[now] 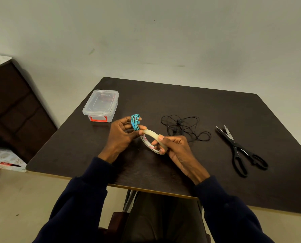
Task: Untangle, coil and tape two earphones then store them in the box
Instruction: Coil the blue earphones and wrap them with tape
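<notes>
Head view: the clear storage box with red latch sits lidded beyond the left hand, which pinches the coiled blue earphone. The right hand clasps the tape roll; tangled black earphone and scissors lie rightward on open tabletop.

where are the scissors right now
In the head view the scissors lie on the right side of the table, blades slightly open, just right of the tangled black earphones and untouched by either hand.
</notes>
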Available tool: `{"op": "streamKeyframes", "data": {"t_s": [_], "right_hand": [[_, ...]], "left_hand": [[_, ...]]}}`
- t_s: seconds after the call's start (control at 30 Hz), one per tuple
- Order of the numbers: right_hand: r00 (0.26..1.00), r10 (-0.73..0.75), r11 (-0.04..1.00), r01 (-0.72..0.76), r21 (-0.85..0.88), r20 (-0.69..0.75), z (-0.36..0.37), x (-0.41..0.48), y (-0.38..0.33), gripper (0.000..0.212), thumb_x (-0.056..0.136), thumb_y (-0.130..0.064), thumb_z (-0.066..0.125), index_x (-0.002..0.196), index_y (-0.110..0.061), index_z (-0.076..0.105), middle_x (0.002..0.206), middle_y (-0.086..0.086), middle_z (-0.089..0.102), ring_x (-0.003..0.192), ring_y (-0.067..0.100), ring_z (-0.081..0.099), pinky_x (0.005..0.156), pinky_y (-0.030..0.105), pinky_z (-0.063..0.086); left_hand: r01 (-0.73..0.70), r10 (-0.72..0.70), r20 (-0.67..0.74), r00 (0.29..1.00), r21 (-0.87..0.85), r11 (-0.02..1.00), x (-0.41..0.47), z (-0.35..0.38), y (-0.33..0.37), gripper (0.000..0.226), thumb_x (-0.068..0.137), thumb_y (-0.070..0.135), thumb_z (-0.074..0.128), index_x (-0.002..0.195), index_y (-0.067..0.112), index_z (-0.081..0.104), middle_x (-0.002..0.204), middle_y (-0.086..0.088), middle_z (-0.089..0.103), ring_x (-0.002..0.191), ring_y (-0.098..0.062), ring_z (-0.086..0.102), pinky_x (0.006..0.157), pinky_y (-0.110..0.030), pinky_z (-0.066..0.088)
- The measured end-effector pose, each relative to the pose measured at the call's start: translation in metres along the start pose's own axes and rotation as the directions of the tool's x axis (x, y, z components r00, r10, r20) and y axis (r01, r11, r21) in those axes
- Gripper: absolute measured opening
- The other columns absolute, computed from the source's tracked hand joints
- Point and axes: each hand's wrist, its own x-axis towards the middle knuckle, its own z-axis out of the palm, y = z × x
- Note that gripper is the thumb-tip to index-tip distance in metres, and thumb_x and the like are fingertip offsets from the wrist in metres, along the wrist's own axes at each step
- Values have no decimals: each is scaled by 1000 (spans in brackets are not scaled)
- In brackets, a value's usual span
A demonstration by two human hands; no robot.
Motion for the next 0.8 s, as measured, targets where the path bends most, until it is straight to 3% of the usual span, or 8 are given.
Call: {"op": "streamKeyframes", "data": {"t_s": [0.13, 0.3, 0.4, 0.57, 0.67, 0.73, 0.8], "right_hand": [[999, 43, 998, -44, 51, 28, -4, -2, -2, 26, 86, -22, 66, 96, -2, 79, 100, 20, 75, 83, 17, 65, 73, 22, 55], [997, 80, 995, -81, 66, 7, -6, -1, -1, 23, 97, 3, 53, 111, 11, 69, 121, 31, 66, 87, 17, 66, 73, 23, 57], [997, 77, 995, -78, 63, 16, -4, -1, -1, 22, 97, 5, 52, 107, 6, 72, 117, 28, 69, 86, 19, 62, 73, 23, 56], [998, 65, 998, -65, 17, -7, 2, -2, -1, 20, 80, -11, 64, 87, -10, 82, 104, 31, 70, 86, 23, 57, 77, 28, 51], [998, 54, 998, -54, -19, -26, 5, -4, -3, 21, 72, -16, 70, 75, 4, 76, 101, 36, 68, 84, 20, 61, 74, 26, 52], [997, 61, 998, -62, -25, -38, 5, -5, -8, 19, 82, -9, 68, 69, 2, 76, 102, 36, 69, 79, 17, 62, 72, 24, 53], [996, 71, 997, -72, -15, -63, 4, -6, -13, 29, 92, 4, 58, 73, -3, 79, 102, 41, 65, 77, 24, 61, 72, 26, 55]], "left_hand": [[3, -3, -4, 1000, 9, 1000, 0, -2, -1, 43, 79, -5, 76, 115, 16, 63, 94, 7, 78, 96, -15, 75, 84, -23, 59], [16, -16, -9, 1000, 3, 1000, -1, -3, -2, 43, 79, -5, 75, 113, 19, 63, 92, 10, 78, 95, -13, 75, 82, -21, 58], [22, -22, -13, 1000, 2, 1000, -1, -3, -2, 44, 79, -5, 75, 118, 13, 62, 93, 9, 78, 95, -13, 75, 82, -21, 58], [27, -27, -15, 1000, 1, 1000, -2, -2, 0, 45, 79, -5, 75, 117, 15, 62, 91, 13, 78, 93, -10, 74, 79, -18, 57], [25, -25, -3, 1000, 0, 1000, -5, -3, 3, 47, 79, -6, 75, 121, 12, 60, 93, 12, 78, 95, -10, 74, 80, -18, 57], [27, -27, 23, 999, -19, 999, -6, -4, 5, 45, 81, -6, 73, 118, 15, 61, 99, 3, 78, 99, -17, 74, 83, -22, 58], [18, -17, 54, 998, -23, 1000, -8, -3, 7, 44, 81, -6, 73, 118, 16, 61, 103, -4, 78, 102, -21, 73, 87, -27, 58]]}}
